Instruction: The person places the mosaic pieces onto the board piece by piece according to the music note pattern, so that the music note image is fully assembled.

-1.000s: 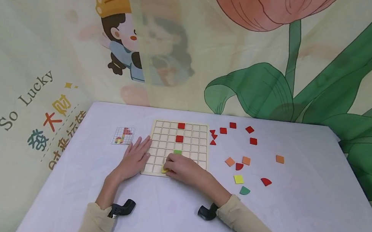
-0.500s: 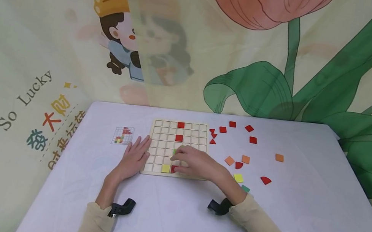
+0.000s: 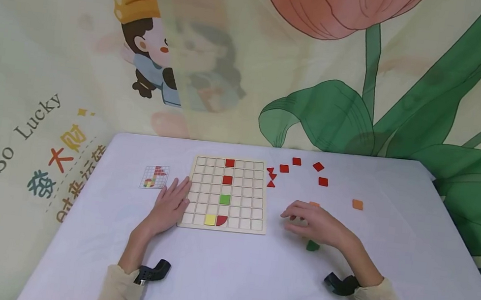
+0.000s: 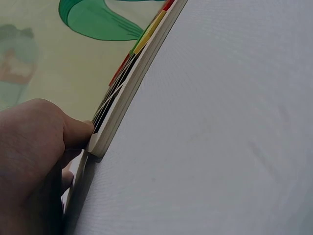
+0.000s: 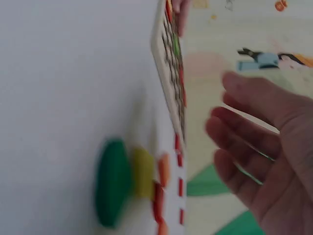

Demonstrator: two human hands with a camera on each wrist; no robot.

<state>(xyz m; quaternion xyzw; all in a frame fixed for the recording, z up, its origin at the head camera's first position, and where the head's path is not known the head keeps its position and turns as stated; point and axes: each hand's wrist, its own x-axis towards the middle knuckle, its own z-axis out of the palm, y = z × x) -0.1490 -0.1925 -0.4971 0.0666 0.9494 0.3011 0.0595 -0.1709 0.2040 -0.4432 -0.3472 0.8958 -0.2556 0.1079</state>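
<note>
A pale wooden grid board [image 3: 242, 212] lies on the white table. Two red squares [image 3: 227, 180], a green square [image 3: 225, 199], a yellow square [image 3: 210, 220] and a red quarter-circle [image 3: 221, 221] sit in its cells. My left hand [image 3: 169, 208] rests flat along the board's left edge, fingers extended; the left wrist view has its thumb against the frame's corner. To the right of the board, my right hand [image 3: 318, 225] hovers with loosely bent fingers and nothing in them. Under it is a green quarter-circle [image 3: 312, 246]; a yellow piece [image 5: 143, 172] shows beside that in the right wrist view.
A small printed pattern card [image 3: 154, 177] lies left of the board. Red triangles [image 3: 272, 176] are near its right edge, with several red squares [image 3: 296, 161] beyond. An orange square [image 3: 357, 204] lies farther right. A patterned cloth [image 3: 212, 127] hangs behind the table.
My right hand has let go of pieces at the board's bottom row, uncovering the yellow square and red quarter-circle, and has moved right over the loose pieces. The left hand stays put.
</note>
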